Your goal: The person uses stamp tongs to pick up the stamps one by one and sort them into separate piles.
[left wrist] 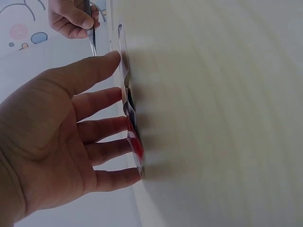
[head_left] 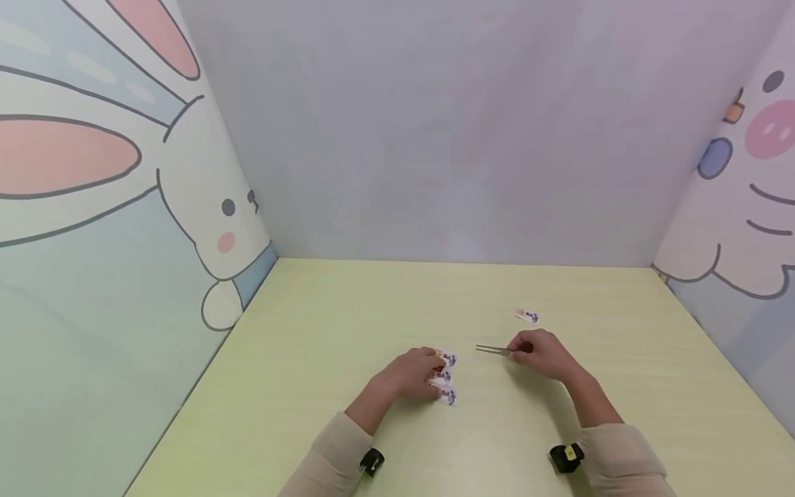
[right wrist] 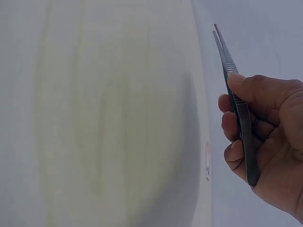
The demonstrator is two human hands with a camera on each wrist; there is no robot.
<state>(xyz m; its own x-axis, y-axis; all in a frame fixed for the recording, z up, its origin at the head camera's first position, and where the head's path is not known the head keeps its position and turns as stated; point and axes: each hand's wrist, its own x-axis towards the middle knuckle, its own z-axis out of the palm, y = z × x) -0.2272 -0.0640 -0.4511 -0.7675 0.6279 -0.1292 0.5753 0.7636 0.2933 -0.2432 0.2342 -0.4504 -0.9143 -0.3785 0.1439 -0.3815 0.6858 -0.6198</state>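
Head view, starting at the far side beyond the left hand: a wall panel (head_left: 205,200) bearing a cartoon rabbit stands well apart from it, along the edge of a pale yellow table (head_left: 348,304). A beige sleeve (head_left: 338,445) runs up to the left hand (head_left: 410,375), with a black device (head_left: 372,462) beside the cuff. That hand reaches over a column of three small printed pieces (head_left: 450,396), their ends showing past its fingertips on the side toward the right hand; the left wrist view shows its fingers spread and nearly straight, tips touching the pieces, seen edge-on. Between the hands, metal tweezers (head_left: 493,350) point at the left hand, their slim tips slightly parted. The right hand (head_left: 543,353), well apart from the left, grips them with its thumb on one arm and its fingers curled behind. Just beyond the right hand, a single printed piece (head_left: 527,315) lies flat. Another black device (head_left: 564,458) sits by the right cuff (head_left: 617,445), and farther right of that hand rises a pink-snouted cartoon figure (head_left: 733,221).
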